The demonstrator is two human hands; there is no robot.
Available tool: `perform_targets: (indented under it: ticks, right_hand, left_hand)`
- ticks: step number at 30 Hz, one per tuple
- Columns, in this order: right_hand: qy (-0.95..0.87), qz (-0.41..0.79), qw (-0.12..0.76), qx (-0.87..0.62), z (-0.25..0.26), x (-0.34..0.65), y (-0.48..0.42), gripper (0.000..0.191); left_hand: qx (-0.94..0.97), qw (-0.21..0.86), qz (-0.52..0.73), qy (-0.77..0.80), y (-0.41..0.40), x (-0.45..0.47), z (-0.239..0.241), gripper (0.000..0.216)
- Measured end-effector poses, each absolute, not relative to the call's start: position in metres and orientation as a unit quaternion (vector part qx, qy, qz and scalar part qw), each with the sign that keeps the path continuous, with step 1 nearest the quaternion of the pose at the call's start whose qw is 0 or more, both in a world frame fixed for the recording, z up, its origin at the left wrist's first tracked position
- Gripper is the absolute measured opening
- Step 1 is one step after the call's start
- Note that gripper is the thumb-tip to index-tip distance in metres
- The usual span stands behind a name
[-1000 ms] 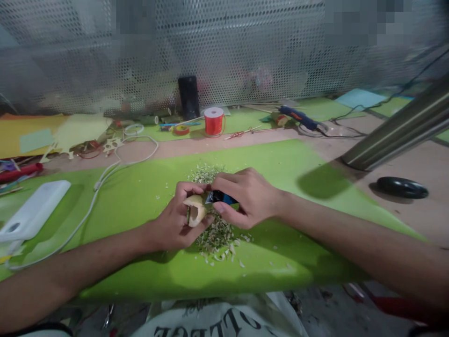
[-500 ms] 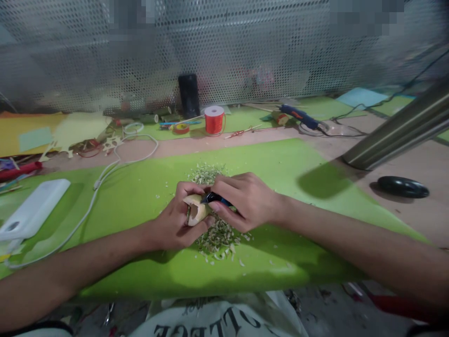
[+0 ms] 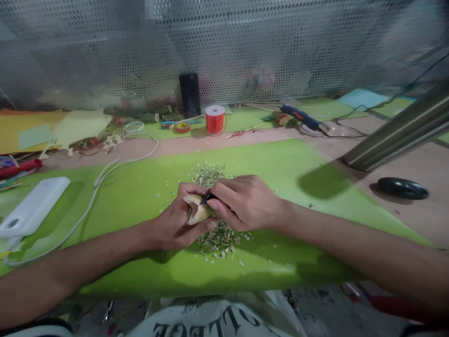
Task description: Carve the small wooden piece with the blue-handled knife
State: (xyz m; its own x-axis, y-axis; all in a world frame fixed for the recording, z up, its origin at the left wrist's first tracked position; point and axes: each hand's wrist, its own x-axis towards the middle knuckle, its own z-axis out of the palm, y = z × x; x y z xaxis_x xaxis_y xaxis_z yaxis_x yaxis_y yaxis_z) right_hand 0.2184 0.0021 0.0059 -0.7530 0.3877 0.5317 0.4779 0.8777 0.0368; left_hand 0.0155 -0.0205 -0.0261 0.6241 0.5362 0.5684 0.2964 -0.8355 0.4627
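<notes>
Pale hollow piece (image 3: 201, 214), open end facing left and toward camera, long axis hard to tell, is held over green mat (image 3: 280, 164) in curled fingers of left hand (image 3: 175, 221), while dark tool (image 3: 208, 198), tip pointing left at it, is gripped by closed fingers of right hand (image 3: 247, 203).

Metal post (image 3: 396, 124) meets the table (image 3: 414, 224), a pale pinkish top left bare around the post's foot. Left of the post, a front sheet (image 3: 119, 201) of glossy green covers the near tabletop; a rear sheet (image 3: 247, 119), also green, lies beyond. Perforated grey panel (image 3: 224, 51) rises behind the post, blurred coloured shapes showing through. Floor (image 3: 324, 306), below and left of the post, is grey and littered. Light is dim; the post's shadow (image 3: 319, 182) falls leftward.
</notes>
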Motion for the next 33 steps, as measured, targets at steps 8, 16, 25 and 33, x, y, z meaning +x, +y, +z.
perform_targets:
  ticks: [8,16,25,33]
  right_hand:
    - [-0.918,-0.145,0.274,-0.246,0.008,0.216,-0.002,0.045]
    - [-0.912,-0.169,0.262,-0.266,0.001,0.210,-0.002,0.049]
    - [-0.918,-0.130,0.278,-0.250,-0.003,0.210,-0.004,0.051]
    - [-0.937,-0.066,0.226,-0.258,-0.003,0.211,0.001,0.056]
  left_hand:
    - [0.900,0.106,0.372,0.201,-0.020,0.014,-0.026,0.010]
    - [0.924,0.134,0.309,0.182,-0.015,0.015,-0.021,0.008]
    - [0.934,0.164,0.260,0.181,-0.022,0.015,-0.015,0.015]
    - [0.933,0.163,0.258,0.192,-0.020,0.012,-0.017,0.016]
